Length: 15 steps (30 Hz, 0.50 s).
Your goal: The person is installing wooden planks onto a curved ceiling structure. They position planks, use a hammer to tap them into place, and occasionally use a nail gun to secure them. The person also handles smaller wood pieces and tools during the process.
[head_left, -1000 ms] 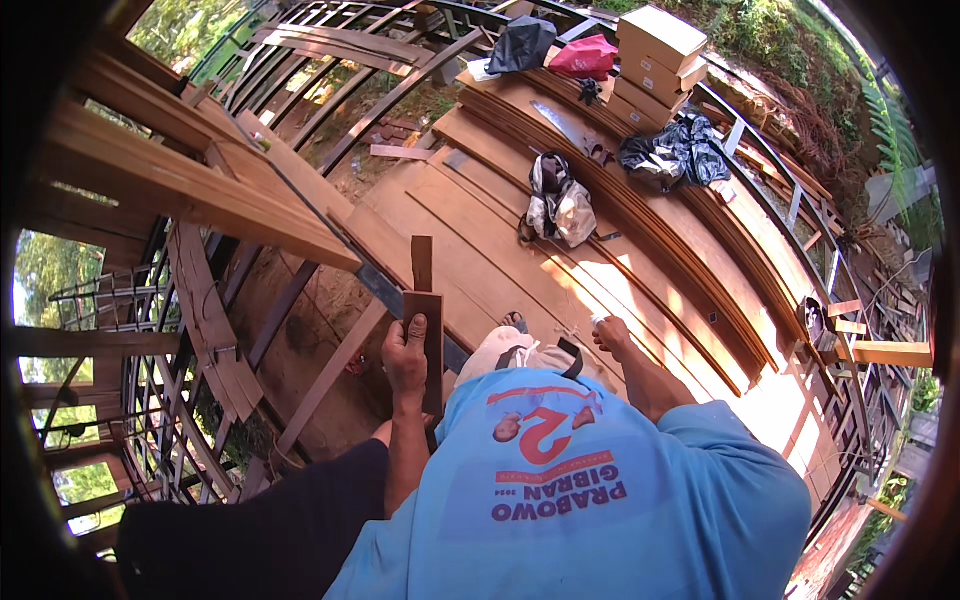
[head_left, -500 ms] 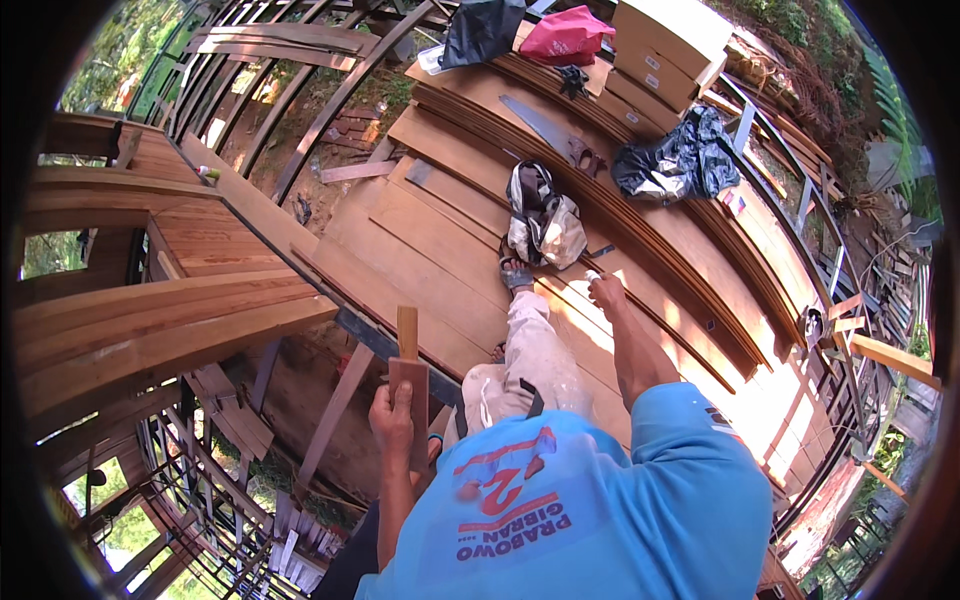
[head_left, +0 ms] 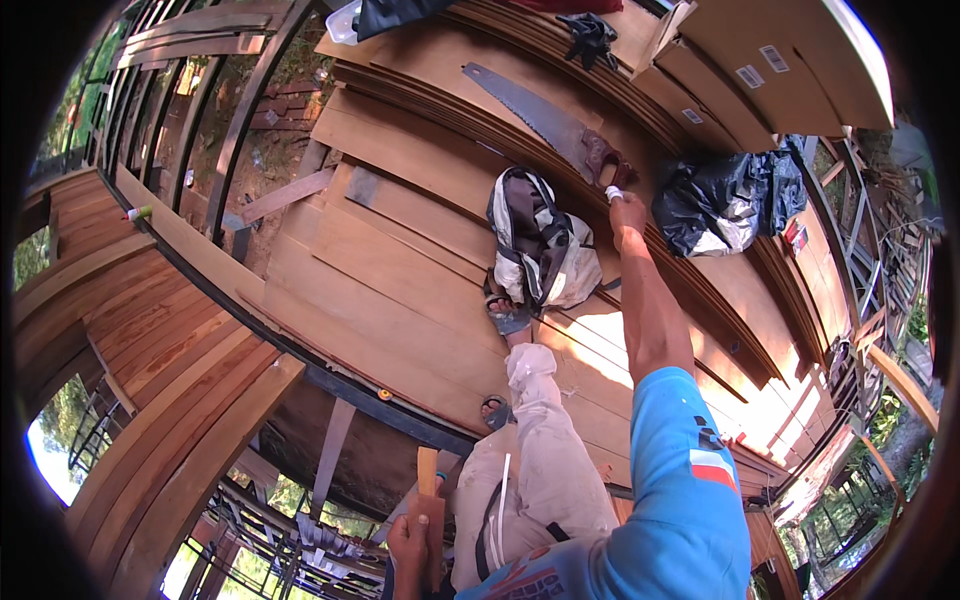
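Note:
In my left hand (head_left: 408,543), low in the view, the fingers are closed on short wood pieces (head_left: 431,512): a reddish-brown one with a paler strip standing out at its top. My right arm stretches forward over the stacked boards (head_left: 400,135). At its end my right hand (head_left: 628,215) is closed, with a small white thing (head_left: 612,192) at the fingertips; whether it is held or wrapped round a finger I cannot tell. Just beyond those fingertips is the brown handle of a handsaw (head_left: 540,112), lying on the boards. A grey-and-white backpack (head_left: 540,240) sits left of that hand.
Black plastic bags (head_left: 715,200) lie right of the saw, below cardboard boxes (head_left: 760,75). Dark gloves (head_left: 588,38) rest at the far side. A dark beam edge (head_left: 340,385) borders an open drop to the left. Planks (head_left: 180,420) stick out there. My sandalled foot (head_left: 505,305) stands by the backpack.
My right hand has reached forward, from beside the backpack to the saw handle. My left hand keeps its wood pieces, now lower in view. The whole view has shifted with my head.

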{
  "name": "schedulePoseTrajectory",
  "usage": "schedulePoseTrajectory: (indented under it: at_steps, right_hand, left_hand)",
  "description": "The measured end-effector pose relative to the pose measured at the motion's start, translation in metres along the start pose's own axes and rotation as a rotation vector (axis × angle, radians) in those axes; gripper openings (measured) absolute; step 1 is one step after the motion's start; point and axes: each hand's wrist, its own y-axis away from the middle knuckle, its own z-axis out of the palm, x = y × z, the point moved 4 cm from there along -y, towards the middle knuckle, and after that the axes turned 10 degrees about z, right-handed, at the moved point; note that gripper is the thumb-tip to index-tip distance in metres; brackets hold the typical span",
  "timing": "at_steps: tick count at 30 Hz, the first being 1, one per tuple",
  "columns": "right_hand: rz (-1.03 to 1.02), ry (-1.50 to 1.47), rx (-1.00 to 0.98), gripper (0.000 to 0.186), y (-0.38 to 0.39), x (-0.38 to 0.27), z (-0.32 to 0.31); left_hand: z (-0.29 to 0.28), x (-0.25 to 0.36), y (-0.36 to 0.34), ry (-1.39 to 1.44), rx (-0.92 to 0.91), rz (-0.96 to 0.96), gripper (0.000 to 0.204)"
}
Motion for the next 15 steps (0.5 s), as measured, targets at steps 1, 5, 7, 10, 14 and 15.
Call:
schedulePoseTrajectory:
  at_steps: [1, 5, 7, 10, 14, 15]
  right_hand:
    - [0.014, -0.065, 0.048, 0.033, -0.008, -0.009, -0.002]
    - [0.077, -0.208, 0.121, 0.052, -0.085, 0.007, 0.010]
    - [0.147, -0.224, 0.122, 0.064, -0.100, 0.011, 0.021]
    - [0.130, -0.220, 0.142, 0.070, -0.108, 0.021, 0.025]
    - [0.114, -0.306, -0.101, 0.066, -0.073, -0.004, 0.041]
    - [0.094, -0.278, -0.046, 0.059, -0.059, -0.011, 0.038]
  left_hand:
    - [0.005, 0.003, -0.011, 0.018, -0.006, -0.009, 0.028]
    - [0.024, 0.031, -0.047, 0.074, -0.012, -0.063, 0.024]
    - [0.026, 0.029, -0.053, 0.068, -0.004, -0.101, 0.023]
    - [0.034, 0.015, -0.055, 0.044, -0.026, -0.119, 0.021]
    - [0.053, 0.060, -0.049, 0.014, -0.027, -0.087, 0.026]
    - [0.051, 0.060, -0.044, 0.006, -0.026, -0.082, 0.028]
